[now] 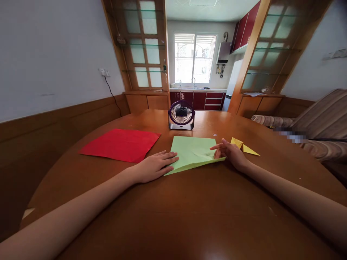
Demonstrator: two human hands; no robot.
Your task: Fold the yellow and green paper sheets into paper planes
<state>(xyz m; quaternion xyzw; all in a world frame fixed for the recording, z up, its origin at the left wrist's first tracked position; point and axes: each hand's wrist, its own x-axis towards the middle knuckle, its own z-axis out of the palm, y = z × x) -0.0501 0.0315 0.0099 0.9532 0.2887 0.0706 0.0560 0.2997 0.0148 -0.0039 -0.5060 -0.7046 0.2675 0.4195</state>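
Note:
A light green sheet of paper (pixel 193 150) lies on the table before me, its near edge slightly raised and bent along the front. My left hand (pixel 155 166) rests flat on the sheet's left side, fingers stretched out and a little spread. At the right edge is my right hand (pixel 230 153), its fingers apart, one pointing left over the paper. Others touch down near the raised right corner, partly hidden by the paper's edge. Just behind that hand sits a folded yellow paper piece (pixel 249 150), partly covered by it.
A red sheet of paper (pixel 121 144) lies to the left. A small dark purple fan (pixel 181 113) stands beyond the green sheet. All of these are on a round-edged brown wooden table (pixel 189 216). A striped sofa (pixel 320 119) is at the right.

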